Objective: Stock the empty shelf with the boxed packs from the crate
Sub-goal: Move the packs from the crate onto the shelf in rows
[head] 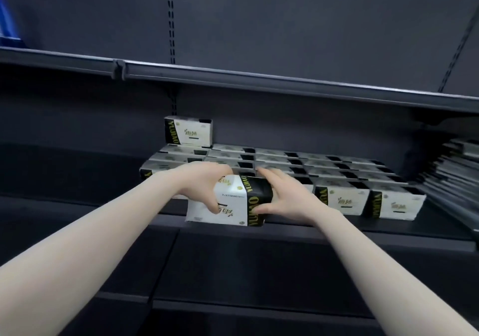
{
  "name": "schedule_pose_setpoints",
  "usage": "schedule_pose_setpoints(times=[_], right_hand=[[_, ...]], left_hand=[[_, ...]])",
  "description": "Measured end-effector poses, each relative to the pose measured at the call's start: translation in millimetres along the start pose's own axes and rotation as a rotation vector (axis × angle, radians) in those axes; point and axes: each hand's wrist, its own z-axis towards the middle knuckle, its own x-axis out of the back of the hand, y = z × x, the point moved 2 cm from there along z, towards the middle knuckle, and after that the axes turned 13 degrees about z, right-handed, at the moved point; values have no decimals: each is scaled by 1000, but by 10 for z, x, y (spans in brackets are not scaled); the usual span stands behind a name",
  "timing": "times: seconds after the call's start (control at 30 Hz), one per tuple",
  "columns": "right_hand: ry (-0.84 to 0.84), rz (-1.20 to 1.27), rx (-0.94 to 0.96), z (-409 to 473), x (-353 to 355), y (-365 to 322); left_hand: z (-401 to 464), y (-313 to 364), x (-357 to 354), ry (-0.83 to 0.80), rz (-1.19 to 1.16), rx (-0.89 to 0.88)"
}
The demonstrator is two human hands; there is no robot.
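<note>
Fingertips of the left hand [201, 185] vanish behind the boxed pack [233, 200], curled over its top and white face; the right hand [280, 198] pinches its black end, thumb below, fingers spread above. The pack hangs tilted at the shelf's [337, 228] front edge, covering packs in the front row. "YUHAO" reads in gold on its black band; smaller print is illegible. Stocked packs [298, 164] fill the shelf, one more [188, 131] standing on the back left. A blue object [7, 21] is cut off at the upper shelf's left end.

white-black pack [233, 203] | tilted, front shelf edge [337, 228] | packs rowed behind [311, 164]
</note>
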Motion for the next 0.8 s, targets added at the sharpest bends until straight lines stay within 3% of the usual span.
schedule_pose_setpoints(times=[0.17,0.3,0.5,0.6,0.8], right_hand=[[-51,4,13,233,239,224],[30,34,59,397,305,340],[116,158,32,608,423,469],[109,208,-21,770,484,546],[126,211,-55,1120,450,665]], left_hand=[[319,117,193,50,7,18],[455,58,193,166,31,29],[453,-294,177,376,-160,127],[467,-546,73,365,-301,210],[633,-990,-391,241,-356,394]])
